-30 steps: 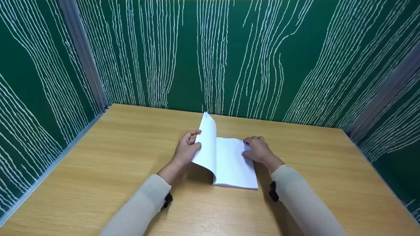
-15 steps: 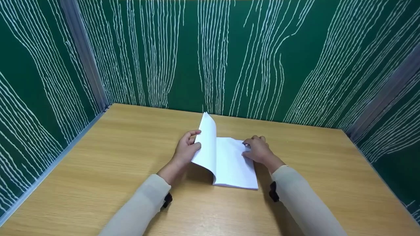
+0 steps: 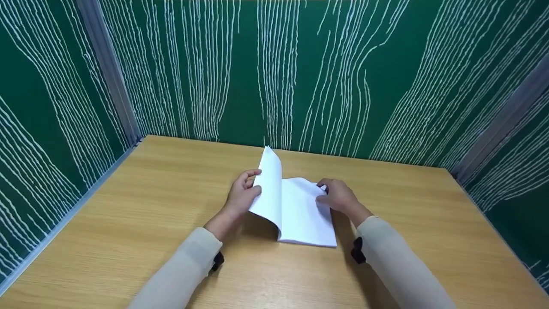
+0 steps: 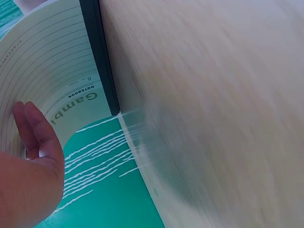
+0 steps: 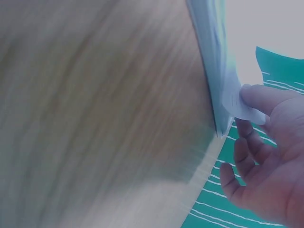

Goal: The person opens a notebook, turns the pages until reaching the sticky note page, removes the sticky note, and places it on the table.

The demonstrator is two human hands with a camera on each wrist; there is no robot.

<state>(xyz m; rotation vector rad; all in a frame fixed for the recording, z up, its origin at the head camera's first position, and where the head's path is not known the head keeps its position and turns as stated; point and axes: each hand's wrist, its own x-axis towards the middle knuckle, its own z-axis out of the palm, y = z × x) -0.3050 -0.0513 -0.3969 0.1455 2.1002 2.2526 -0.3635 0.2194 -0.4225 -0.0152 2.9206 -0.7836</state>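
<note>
One notebook [image 4: 59, 71] lettered "Gambi…", "NOTEBOOK" | black spine [image 4: 101, 57], white pages [image 3: 305, 214] | left hand [image 3: 242, 195] pinches bowed half [image 3: 270, 184] | right hand [image 3: 339, 196] pinches leaf corner [image 5: 235, 105]

Your left arm [image 3: 180, 268]: one, in a long pale sleeve, reaching forward and inward. Your left hand [image 3: 242, 196]: one, in a holding grip, thumb [image 3: 257, 190] opposed to the fingers; two fingers [image 4: 38, 126] extended, seen at the left wrist.

Your right arm [image 3: 396, 257]: one, sleeved alike, reaching forward and inward. Your right hand [image 3: 339, 195]: one, pinching, thumb extended; lower fingers [image 5: 243, 159] curled, seen at the right wrist.
</note>
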